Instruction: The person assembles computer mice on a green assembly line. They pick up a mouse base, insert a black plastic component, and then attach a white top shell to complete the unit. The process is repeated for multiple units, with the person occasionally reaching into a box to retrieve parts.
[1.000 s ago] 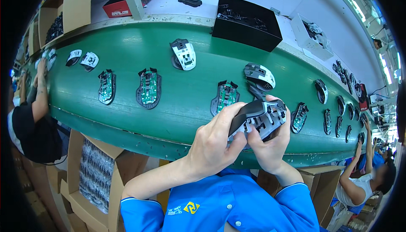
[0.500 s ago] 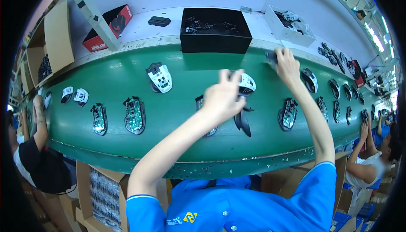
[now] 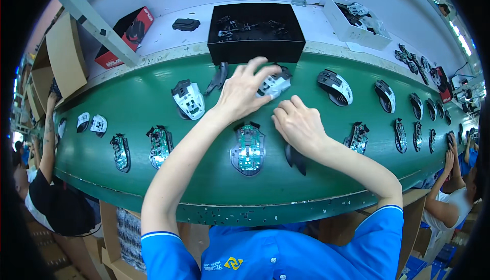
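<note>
My left hand (image 3: 244, 90) reaches over the far middle of the green belt. Its thumb and fingers are around a white and black computer mouse shell (image 3: 276, 84). Close by on the right, my right hand (image 3: 301, 128) has its fingers curled together; whatever they may pinch is hidden. Under that hand lies a black curved shell piece (image 3: 296, 160), partly covered. A dark curved piece (image 3: 218, 78) rests left of my left hand. Nearer to me is a mouse base with a green circuit board (image 3: 248, 150). Another white and black mouse shell (image 3: 335, 87) lies to the right.
The green belt (image 3: 214, 190) carries several mouse shells and circuit-board bases on both sides. A black box (image 3: 255, 53) of small parts stands at its far edge, with a white box (image 3: 354, 27) to the right. Co-workers sit at both ends; cardboard boxes stand below.
My right hand has come back leftward and nearer from the far right. My left hand has moved left and farther away. A mouse shell and a dark curved piece now show at new places.
</note>
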Motion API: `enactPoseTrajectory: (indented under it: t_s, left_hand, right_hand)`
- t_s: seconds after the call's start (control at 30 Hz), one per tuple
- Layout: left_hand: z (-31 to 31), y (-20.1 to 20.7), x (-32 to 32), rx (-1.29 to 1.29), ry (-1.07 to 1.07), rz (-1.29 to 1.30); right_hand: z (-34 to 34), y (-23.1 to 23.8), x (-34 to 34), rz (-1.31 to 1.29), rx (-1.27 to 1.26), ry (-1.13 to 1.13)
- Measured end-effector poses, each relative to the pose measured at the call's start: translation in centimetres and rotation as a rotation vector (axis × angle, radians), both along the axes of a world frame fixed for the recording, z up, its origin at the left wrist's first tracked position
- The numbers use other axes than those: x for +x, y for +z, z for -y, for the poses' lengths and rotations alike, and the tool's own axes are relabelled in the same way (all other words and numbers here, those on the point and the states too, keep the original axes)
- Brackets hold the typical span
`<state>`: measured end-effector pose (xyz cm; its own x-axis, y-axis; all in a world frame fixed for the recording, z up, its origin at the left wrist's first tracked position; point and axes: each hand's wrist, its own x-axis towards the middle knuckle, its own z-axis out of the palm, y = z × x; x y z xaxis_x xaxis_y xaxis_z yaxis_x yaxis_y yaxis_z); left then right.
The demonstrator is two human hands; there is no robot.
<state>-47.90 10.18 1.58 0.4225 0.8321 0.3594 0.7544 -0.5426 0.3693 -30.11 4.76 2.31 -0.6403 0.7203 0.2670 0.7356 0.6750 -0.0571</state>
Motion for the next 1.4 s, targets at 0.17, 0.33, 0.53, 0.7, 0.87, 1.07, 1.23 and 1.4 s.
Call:
enactPoseTrajectory:
  t_s: [0.17,0.33,0.53,0.7,0.87,1.07,1.23,1.4]
  left_hand:
    - [-1.1,0.4,1.7,-0.217,0.293,-0.259]
    - [-2.0,-1.4,2.5,-0.243,0.29,-0.194]
    - [0.9,2.1,-0.8,-0.72,0.161,0.682]
    - [9.4,6.5,-2.5,-0.888,0.103,1.284]
    - [14.2,7.3,-2.6,-1.017,0.075,1.329]
    - [16.7,7.2,-3.7,-1.022,-0.125,1.297]
    - [17.7,7.3,-4.6,-0.938,-0.162,1.242]
    - [18.5,7.6,-4.5,-0.873,-0.113,1.227]
  right_hand:
    - [0.0,1.2,1.2,0.018,-0.123,0.002]
    - [1.4,2.0,3.3,-0.014,-0.459,-0.053]
    - [-1.0,3.1,4.6,-0.49,-1.336,-0.194]
    - [-0.9,9.8,5.9,-1.097,-1.622,-0.061]
    - [2.9,10.0,2.7,-1.205,-1.333,-0.095]
    - [4.8,10.3,1.3,-1.065,-1.373,-0.117]
    - [5.2,10.8,1.0,-1.003,-1.351,-0.108]
    - [6.5,11.2,-0.4,-0.962,-1.246,-0.136]
